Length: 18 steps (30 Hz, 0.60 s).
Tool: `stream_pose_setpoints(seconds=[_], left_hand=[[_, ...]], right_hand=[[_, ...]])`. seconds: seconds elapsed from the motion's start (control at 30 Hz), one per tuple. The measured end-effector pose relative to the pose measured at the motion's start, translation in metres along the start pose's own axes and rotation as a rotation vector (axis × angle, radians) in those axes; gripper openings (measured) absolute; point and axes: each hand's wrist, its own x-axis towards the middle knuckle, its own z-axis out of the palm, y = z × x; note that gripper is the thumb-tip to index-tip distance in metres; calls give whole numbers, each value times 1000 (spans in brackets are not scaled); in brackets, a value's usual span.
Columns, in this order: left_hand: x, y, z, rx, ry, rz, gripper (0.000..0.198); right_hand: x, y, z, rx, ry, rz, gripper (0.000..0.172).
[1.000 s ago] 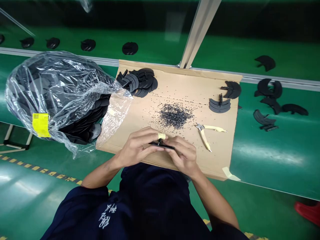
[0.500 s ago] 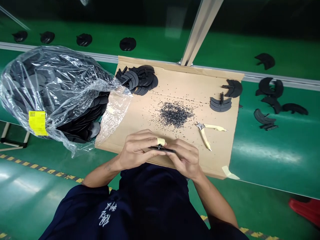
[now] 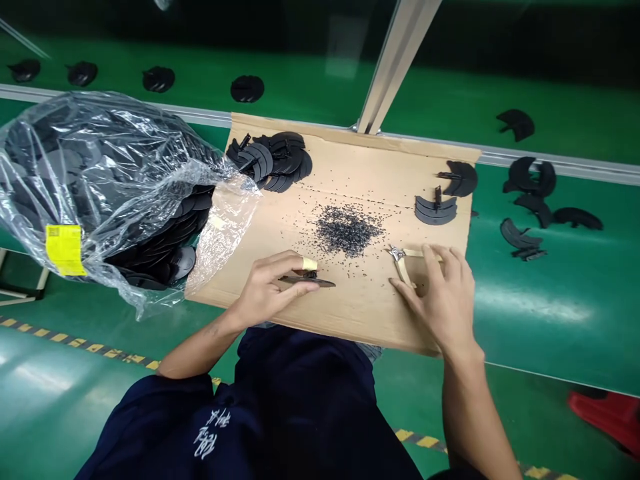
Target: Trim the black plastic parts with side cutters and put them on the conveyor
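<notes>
My left hand [image 3: 270, 287] is closed on a thin black curved plastic part [image 3: 320, 283], seen nearly edge-on, with a small raised piece on top. Yellow tape wraps one of its fingertips. My right hand [image 3: 443, 300] is spread over the handles of the nippers [image 3: 399, 257], thumb by one handle and index finger at the other. The nippers lie on the cardboard with pale handles apart; the fingers hide the handle ends. Just beyond my hands is a heap of tiny black plastic bits [image 3: 347, 230].
A clear plastic bag [image 3: 120, 173] full of black parts lies at left. Stacked black parts [image 3: 280, 160] sit on the cardboard's [image 3: 360, 313] far left, and two parts [image 3: 436, 210] at its right. More parts [image 3: 533, 177] lie on the green table. A metal post [image 3: 395, 67] rises behind.
My right hand has let go of the black part and moved right to the nippers, which have not visibly moved. My left hand still holds the part. The view has shifted slightly.
</notes>
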Motion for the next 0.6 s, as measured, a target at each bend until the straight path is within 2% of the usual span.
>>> stream_pose_setpoints(seconds=[0.07, 0.13, 0.2, 0.3, 0.4, 0.47, 0.6], left_hand=[[2, -3, 1, 1, -16, -13, 20], [3, -4, 3, -3, -46, -63, 20], [2, -5, 5, -6, -81, -145, 22], [3, -5, 8, -13, -99, -205, 22], [7, -5, 10, -40, -82, -154, 21], [10, -5, 11, -58, -75, -101, 19], [17, -4, 11, -68, -81, -51, 19]], right_hand=[[-3, 13, -1, -45, -55, 24, 64], [-4, 15, -3, -46, -85, 28, 58], [-3, 10, -7, -4, -83, 35, 53], [2, -5, -15, 197, -72, 39, 45], [7, -25, -21, 447, -175, -9, 40], [11, -37, -21, 558, -253, -100, 38], [19, -54, -14, 598, -254, -261, 38]])
